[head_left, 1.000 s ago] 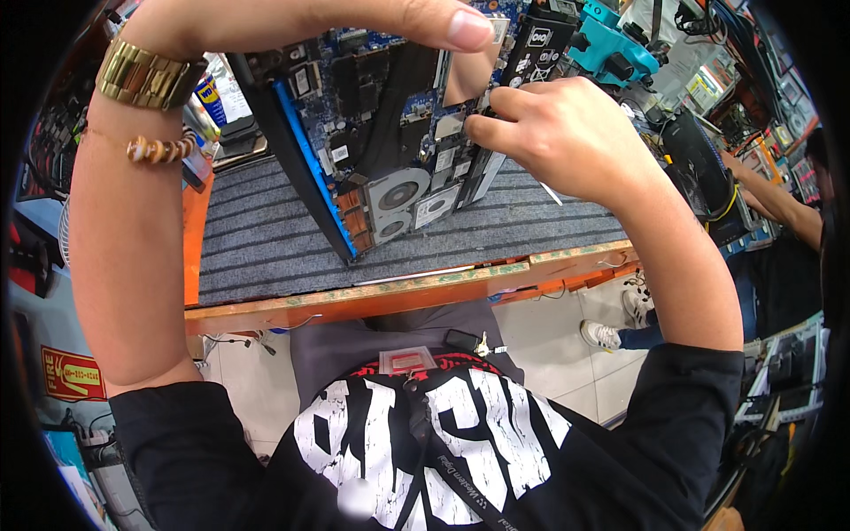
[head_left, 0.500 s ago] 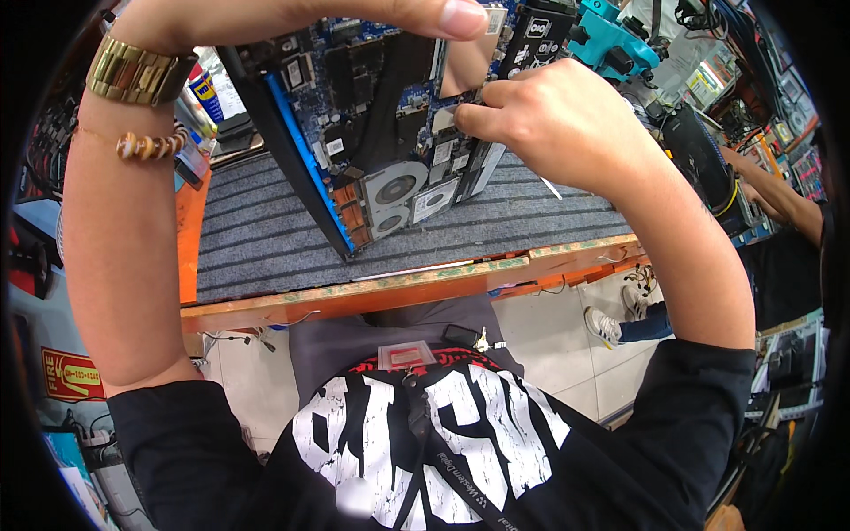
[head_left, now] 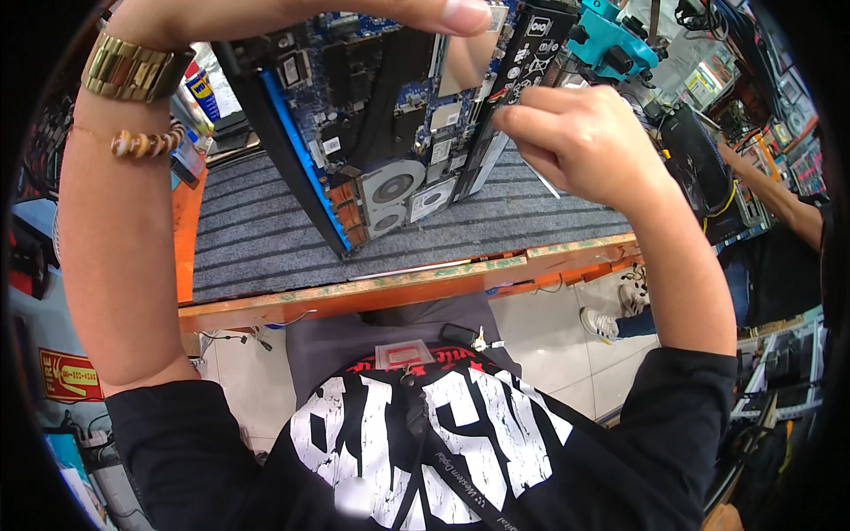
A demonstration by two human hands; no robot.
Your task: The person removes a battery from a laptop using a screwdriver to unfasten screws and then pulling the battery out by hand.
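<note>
An opened laptop (head_left: 381, 106) stands upright on a grey striped mat (head_left: 248, 230), its blue board, fans and black battery (head_left: 522, 71) facing me. My left hand (head_left: 381, 13) grips it from above, thumb over the board, with a gold watch and bead bracelet on that wrist. My right hand (head_left: 580, 142) is closed at the battery's edge, fingertips curled beside small reddish wires; what they hold, if anything, is hidden. A thin white strip (head_left: 544, 184) lies under that hand.
The orange bench edge (head_left: 398, 288) runs below the mat. A spray can (head_left: 204, 96) stands behind my left wrist, a teal tool (head_left: 611, 40) behind the battery. At right, another person's arm (head_left: 784, 195) reaches toward a black device (head_left: 686, 142) with cables.
My right hand first moved slightly left, then down and right from the board to the battery's edge, uncovering more of the battery. My left hand and the laptop shifted slightly up and left.
</note>
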